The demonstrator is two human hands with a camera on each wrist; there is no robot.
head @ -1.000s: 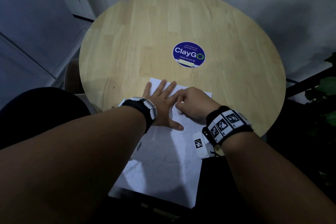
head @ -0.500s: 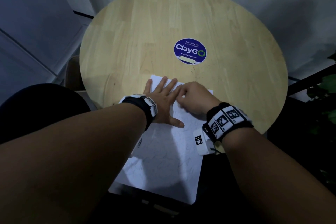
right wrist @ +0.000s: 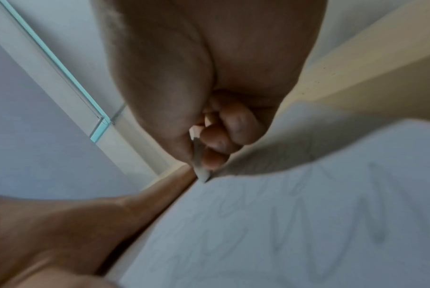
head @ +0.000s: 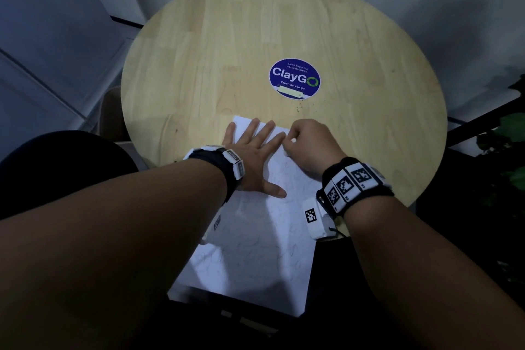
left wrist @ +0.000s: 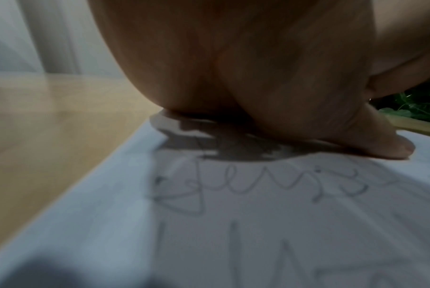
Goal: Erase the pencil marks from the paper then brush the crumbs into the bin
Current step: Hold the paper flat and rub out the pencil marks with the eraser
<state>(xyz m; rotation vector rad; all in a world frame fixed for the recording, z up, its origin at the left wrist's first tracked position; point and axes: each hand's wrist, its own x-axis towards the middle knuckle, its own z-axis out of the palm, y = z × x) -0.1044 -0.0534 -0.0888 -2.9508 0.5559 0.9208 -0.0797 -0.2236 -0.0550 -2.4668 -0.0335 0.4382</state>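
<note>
Paper [head: 255, 258] lies on the near part of the round desk [head: 369, 122], near end overhanging the edge, long axis running near to far, skewed a bit left at the near end. Thin, floppy sheet, probably creases or slides when rubbed, so best pinned flat beside the rub spot. Pencil marks [left wrist: 258, 187] cover it. Left hand [head: 255, 159] lies flat, fingers spread, pressing the far part. Right hand [head: 309, 148] just beside it, grip curled round a small white eraser [right wrist: 201, 171], tip on the paper's far end. No bin visible.

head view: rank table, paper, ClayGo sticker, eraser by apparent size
1. table
2. paper, nearer the camera, so it looks larger than it is
3. ClayGo sticker
4. eraser, only a sliver showing in the right hand
</note>
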